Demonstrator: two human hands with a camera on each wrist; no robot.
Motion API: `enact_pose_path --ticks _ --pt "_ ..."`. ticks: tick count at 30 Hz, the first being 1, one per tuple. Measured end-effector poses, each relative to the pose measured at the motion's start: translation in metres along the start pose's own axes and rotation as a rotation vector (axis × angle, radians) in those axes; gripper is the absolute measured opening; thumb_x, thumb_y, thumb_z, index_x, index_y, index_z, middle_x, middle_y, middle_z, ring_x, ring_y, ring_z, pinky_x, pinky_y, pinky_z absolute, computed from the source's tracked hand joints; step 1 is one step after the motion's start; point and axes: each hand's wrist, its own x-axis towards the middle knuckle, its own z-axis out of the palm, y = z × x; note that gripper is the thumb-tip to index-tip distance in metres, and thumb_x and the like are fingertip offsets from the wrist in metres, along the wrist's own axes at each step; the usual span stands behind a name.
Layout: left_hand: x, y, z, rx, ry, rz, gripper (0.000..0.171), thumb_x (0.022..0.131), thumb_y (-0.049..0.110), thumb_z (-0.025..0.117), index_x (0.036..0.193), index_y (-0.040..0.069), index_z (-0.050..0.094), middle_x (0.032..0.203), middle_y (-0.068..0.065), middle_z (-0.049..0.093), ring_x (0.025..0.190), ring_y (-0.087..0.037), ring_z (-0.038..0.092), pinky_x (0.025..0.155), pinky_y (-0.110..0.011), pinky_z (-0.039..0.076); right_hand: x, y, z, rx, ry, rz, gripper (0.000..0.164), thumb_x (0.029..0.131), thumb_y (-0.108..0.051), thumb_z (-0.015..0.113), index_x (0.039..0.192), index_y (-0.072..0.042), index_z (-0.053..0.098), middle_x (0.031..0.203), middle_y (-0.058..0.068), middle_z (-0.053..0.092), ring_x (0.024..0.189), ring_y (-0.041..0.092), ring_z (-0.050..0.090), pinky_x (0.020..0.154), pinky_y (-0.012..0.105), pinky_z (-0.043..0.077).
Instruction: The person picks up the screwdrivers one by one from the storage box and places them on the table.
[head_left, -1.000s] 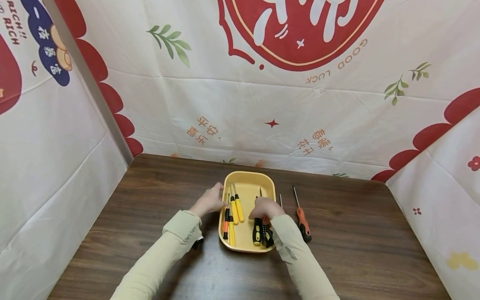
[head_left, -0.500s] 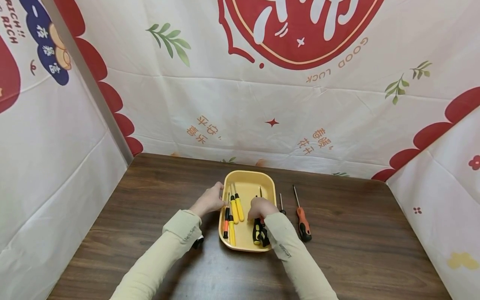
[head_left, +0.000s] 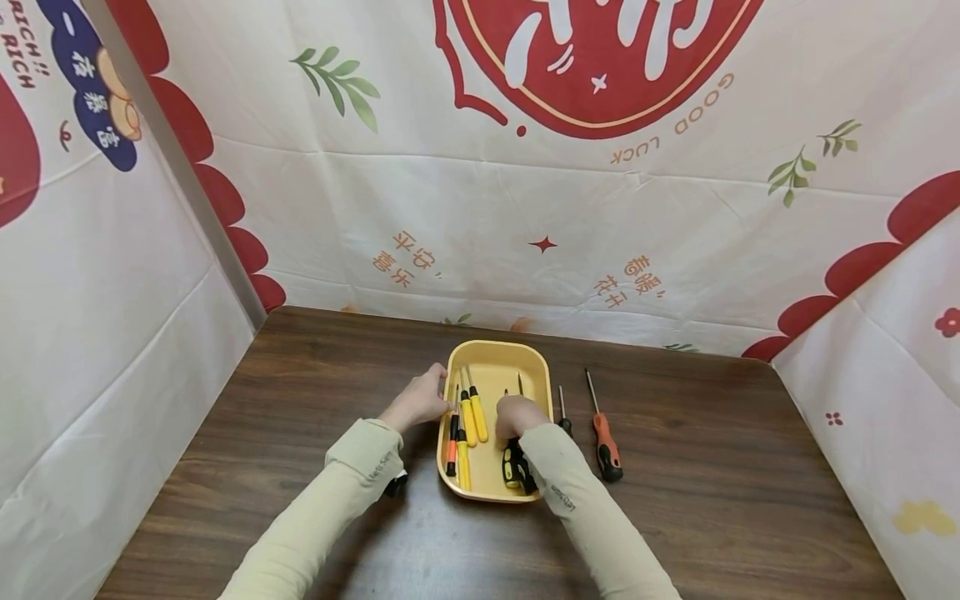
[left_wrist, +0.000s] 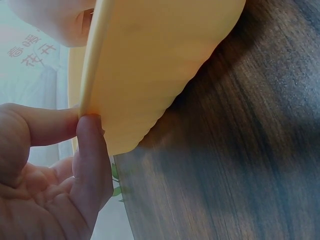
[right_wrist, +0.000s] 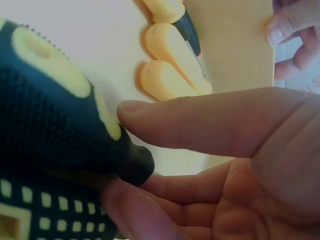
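My left hand (head_left: 418, 402) pinches the left rim of a yellow tray (head_left: 498, 344) between thumb and fingers; the left wrist view shows this hand (left_wrist: 65, 170) close up. Inside the tray's right side, my right hand (head_left: 519, 414) holds a black-and-yellow screwdriver (head_left: 512, 467). In the right wrist view its thumb and index finger lie on either side of the front of that screwdriver's handle (right_wrist: 55, 100). Against it is another black handle with pale squares (right_wrist: 55, 210). Along the tray's left side lie several yellow-handled screwdrivers (head_left: 478, 417) and an orange-and-black one (head_left: 452, 450).
Right of the tray, an orange-and-black screwdriver (head_left: 606, 442) lies on the brown wooden table (head_left: 720, 467). Another with a dark handle (head_left: 565, 426) lies nearer the tray, partly behind my right sleeve. A small black object (head_left: 396, 485) sits beside my left cuff. Printed cloth (head_left: 480, 208) hangs behind.
My right hand has shifted slightly left inside the tray, and the black-and-yellow handles have moved a little with it. The left hand stays on the rim.
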Motion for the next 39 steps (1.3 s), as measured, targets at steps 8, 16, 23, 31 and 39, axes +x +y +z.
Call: enact_pose_path --ticks 8,16,23,31,39 --pt "0.0034 -0.004 0.0001 0.009 -0.003 0.042 0.044 0.077 0.002 0.065 0.114 0.001 0.041 0.077 -0.011 0.057 0.062 -0.017 0.057 0.056 -0.027 0.047 0.0001 -0.0015 0.0031 -0.003 0.009 -0.002 0.015 0.07 -0.006 0.072 0.076 -0.005 0.058 0.076 0.009 0.054 0.059 0.018 0.042 0.053 0.029 0.036" --pt "0.0005 -0.0016 -0.0007 0.001 0.006 0.02 0.046 0.079 0.003 0.065 0.118 0.002 0.042 0.078 -0.01 0.057 0.064 -0.016 0.056 0.057 -0.026 0.046 0.003 0.0022 0.0025 0.047 0.0 0.01 0.018 0.071 -0.009 0.074 0.079 -0.004 0.059 0.077 0.008 0.054 0.06 0.019 0.046 0.049 0.027 0.038" --pt "-0.0017 -0.0009 -0.0011 -0.007 0.005 0.038 0.046 0.078 0.003 0.065 0.118 0.001 0.042 0.078 -0.009 0.057 0.064 -0.017 0.055 0.057 -0.026 0.046 0.0003 -0.0001 0.0024 0.077 -0.01 0.01 0.017 0.071 -0.008 0.074 0.077 -0.005 0.058 0.075 0.008 0.055 0.056 0.018 0.047 0.047 0.027 0.037" --pt "-0.0015 -0.0008 -0.0002 -0.013 0.001 0.036 0.046 0.078 0.003 0.065 0.118 0.002 0.041 0.079 -0.009 0.056 0.064 -0.017 0.056 0.057 -0.026 0.046 0.0009 0.001 0.0057 0.142 -0.017 0.019 0.017 0.07 -0.005 0.075 0.078 -0.003 0.059 0.063 0.008 0.054 0.044 0.015 0.043 0.041 0.026 0.035" --pt "-0.0021 -0.0004 -0.0018 -0.019 0.001 0.032 0.046 0.078 0.003 0.065 0.118 0.001 0.042 0.079 -0.009 0.056 0.064 -0.017 0.055 0.057 -0.026 0.046 -0.0017 -0.0012 0.0024 0.16 -0.044 -0.017 0.017 0.069 -0.006 0.076 0.067 -0.003 0.059 0.057 0.007 0.057 0.045 0.016 0.053 0.044 0.025 0.043"
